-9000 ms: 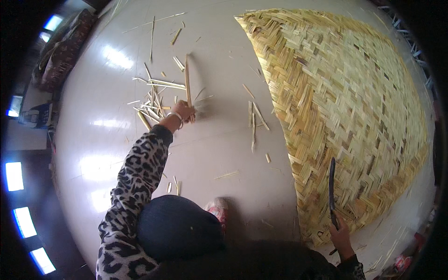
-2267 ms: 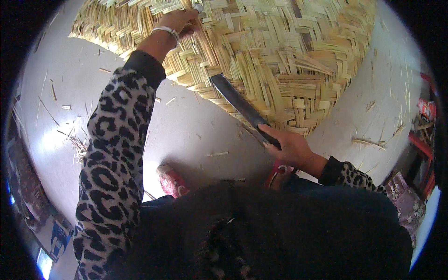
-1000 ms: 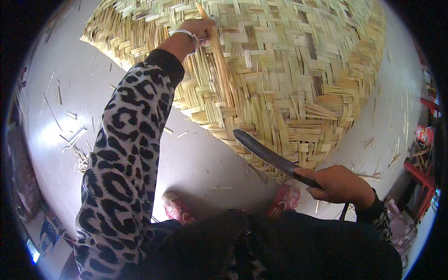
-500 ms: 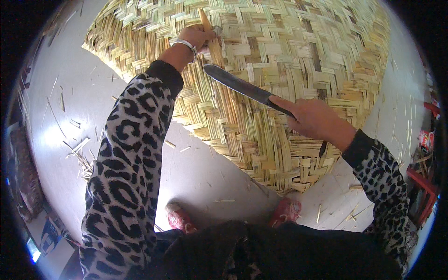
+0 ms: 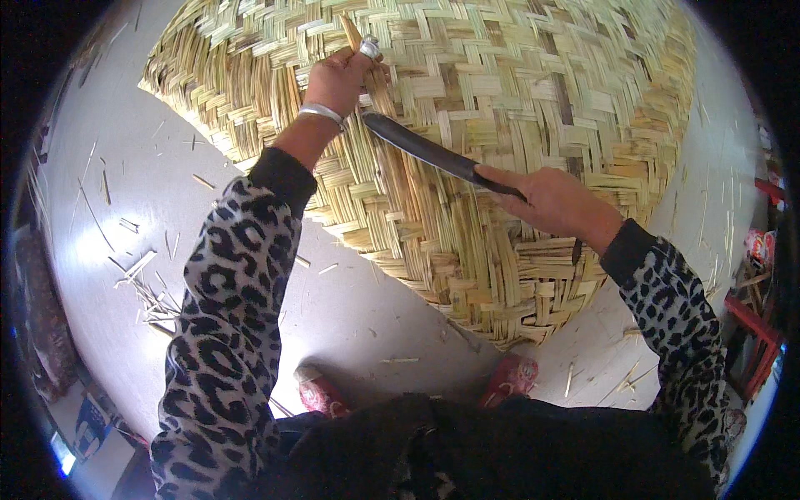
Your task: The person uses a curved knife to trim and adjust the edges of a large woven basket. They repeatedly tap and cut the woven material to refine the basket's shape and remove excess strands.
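Fingers (image 5: 350, 62) of my left hand (image 5: 337, 79) clenched the strip (image 5: 352, 33); right hand (image 5: 554, 200), gripping the knife (image 5: 433, 152), had swung its tip from six o'clock against it.

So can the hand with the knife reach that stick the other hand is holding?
Probably yes. The right hand holds the dark knife, whose tip already lies beside the bamboo strip gripped by the left hand. Nothing sits between them above the woven mat.
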A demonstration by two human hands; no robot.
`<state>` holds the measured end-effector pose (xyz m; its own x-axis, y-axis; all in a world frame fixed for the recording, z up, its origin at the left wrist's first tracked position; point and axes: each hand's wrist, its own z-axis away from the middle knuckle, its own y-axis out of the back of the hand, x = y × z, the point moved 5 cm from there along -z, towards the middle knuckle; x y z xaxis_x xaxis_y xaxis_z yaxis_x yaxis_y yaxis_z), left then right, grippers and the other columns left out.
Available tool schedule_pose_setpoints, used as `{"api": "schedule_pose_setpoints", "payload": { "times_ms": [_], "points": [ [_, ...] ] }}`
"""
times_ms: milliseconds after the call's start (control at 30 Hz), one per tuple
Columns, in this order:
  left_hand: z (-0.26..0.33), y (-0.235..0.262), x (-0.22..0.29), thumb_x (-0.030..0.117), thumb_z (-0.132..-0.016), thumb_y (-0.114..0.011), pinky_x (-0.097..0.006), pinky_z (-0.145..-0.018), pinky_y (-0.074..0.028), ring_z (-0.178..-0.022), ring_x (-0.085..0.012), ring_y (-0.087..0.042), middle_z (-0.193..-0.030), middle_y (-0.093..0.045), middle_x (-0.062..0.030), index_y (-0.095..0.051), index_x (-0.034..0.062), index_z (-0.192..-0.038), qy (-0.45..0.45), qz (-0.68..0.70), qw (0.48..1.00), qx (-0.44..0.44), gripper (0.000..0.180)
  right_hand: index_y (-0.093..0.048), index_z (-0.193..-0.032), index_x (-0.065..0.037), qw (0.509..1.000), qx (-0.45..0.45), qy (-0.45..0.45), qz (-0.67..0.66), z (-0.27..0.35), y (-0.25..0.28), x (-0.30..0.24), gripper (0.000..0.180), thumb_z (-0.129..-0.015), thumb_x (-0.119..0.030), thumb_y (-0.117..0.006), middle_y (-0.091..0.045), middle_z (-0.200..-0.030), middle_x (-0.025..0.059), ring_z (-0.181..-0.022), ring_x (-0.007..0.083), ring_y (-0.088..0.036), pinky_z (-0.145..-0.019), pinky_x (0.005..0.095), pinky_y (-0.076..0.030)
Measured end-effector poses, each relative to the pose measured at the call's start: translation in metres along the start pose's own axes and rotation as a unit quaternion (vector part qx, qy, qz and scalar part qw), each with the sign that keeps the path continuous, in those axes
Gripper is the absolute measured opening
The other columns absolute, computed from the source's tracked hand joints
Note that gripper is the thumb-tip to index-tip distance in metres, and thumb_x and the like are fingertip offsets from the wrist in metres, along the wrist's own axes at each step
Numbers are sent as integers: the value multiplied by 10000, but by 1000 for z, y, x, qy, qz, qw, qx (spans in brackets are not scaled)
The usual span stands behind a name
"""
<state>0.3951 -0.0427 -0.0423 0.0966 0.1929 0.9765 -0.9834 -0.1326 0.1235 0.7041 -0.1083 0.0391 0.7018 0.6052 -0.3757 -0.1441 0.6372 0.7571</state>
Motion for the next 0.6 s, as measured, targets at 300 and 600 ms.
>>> {"api": "schedule_pose_setpoints", "payload": {
  "times_ms": [300, 600],
  "points": [
    [120, -77, 77, 65, -837, -583, -413, -700, -560, -804, -339, -687, -945, -702, -153, -674, 91, -1101, -324, -372, 863, -111, 280, -396, -1486, -249, 997, 2, 20, -71, -2, -18, 7, 506, -998, -354, -481, -612, -719, 243, -643, 390, -608, -665, 448, -493],
    [262, -79, 48, 290, -862, -720, -445, -990, -470, -1113, -343, -616, -1163, -651, -164, -621, 75, -1207, -65, -348, 777, -521, 419, -518, -1384, -100, 988, 50, -9, -146, 25, 12, -14, 521, -940, -369, -555, -691, -902, 201, -809, 361, -662, -750, 442, -512]
  ]
}}
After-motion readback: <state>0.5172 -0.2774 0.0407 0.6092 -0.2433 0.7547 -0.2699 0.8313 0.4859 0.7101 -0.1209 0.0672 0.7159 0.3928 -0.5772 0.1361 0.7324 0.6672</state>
